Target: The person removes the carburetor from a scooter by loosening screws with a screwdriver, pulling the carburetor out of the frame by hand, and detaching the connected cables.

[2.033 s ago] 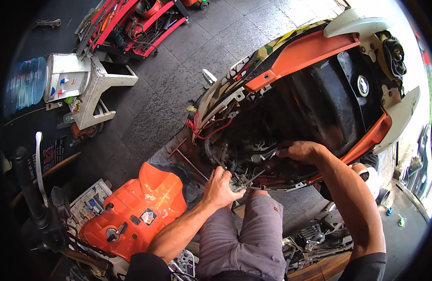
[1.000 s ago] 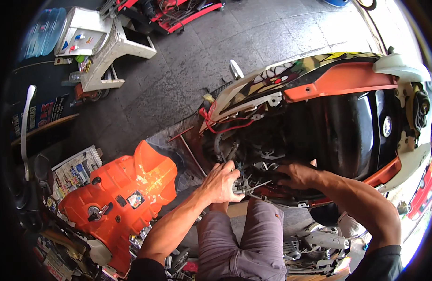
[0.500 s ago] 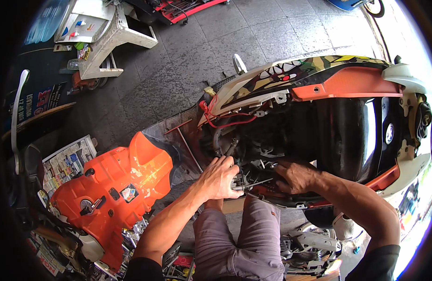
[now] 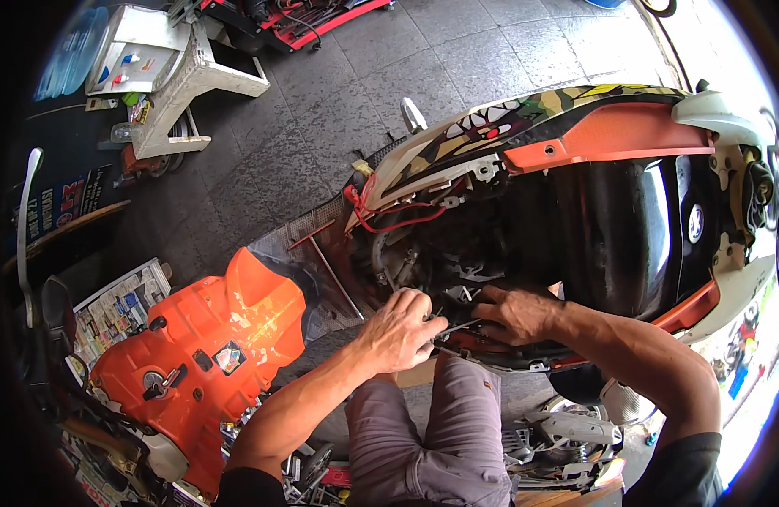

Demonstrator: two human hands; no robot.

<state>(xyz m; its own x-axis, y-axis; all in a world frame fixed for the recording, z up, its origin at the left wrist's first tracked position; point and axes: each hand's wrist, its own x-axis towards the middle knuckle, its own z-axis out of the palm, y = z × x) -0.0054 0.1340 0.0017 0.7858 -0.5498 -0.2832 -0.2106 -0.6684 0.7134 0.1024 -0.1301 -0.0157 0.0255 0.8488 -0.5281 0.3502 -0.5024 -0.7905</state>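
Under me lies the opened body of a scooter (image 4: 613, 228), its panels off and its dark inner frame bare. My left hand (image 4: 398, 332) is closed at the near side of this cavity, thumb and fingertips pinched at the end of a thin metal rod (image 4: 462, 325). The rod points toward my right hand (image 4: 518, 315), which is bent down into the frame with curled fingers. What those fingers grip is hidden beneath the hand. A T-handle wrench (image 4: 338, 277) rests on the footboard, left of my left hand.
An orange body panel (image 4: 216, 338) with a key switch sits at left. Red wiring (image 4: 389, 226) loops along the far side of the frame. A white stool (image 4: 186, 101) and a red tool cart (image 4: 322, 25) stand farther off. Loose parts (image 4: 567, 435) lie by my legs.
The whole view has shifted slightly, moving the scooter left and up. My left hand's fingers have curled further around, and the right hand has come a little closer to it.
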